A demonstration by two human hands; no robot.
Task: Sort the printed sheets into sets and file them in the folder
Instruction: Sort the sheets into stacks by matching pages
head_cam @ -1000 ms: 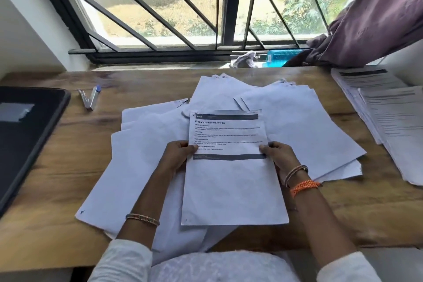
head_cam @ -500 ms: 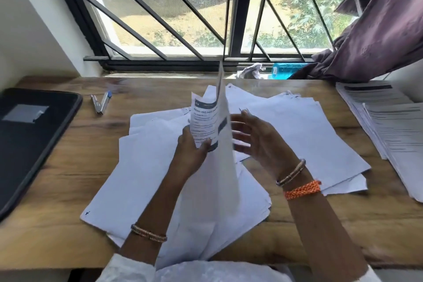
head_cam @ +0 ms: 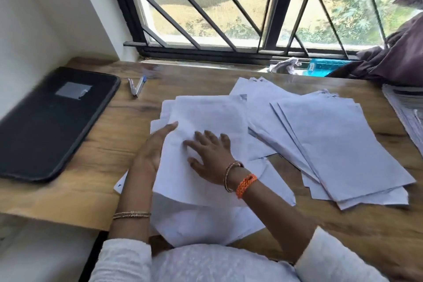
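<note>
A blank-side-up sheet lies on top of the left pile of white sheets in front of me. My right hand rests flat on it with fingers spread. My left hand is at the sheet's left edge, thumb alongside and fingers tucked under the paper. A second fanned pile of face-down sheets lies to the right. A closed black folder sits at the far left of the wooden desk. Printed sheets are stacked face up at the right edge.
Two pens lie between the folder and the piles. On the window sill are a crumpled cloth and a blue object. A purple curtain hangs over the desk's back right corner. The desk's front edge is near my left arm.
The printed sheet I held face up in both hands has been turned over to the left and laid face down on the left pile. My right hand now presses on it.
</note>
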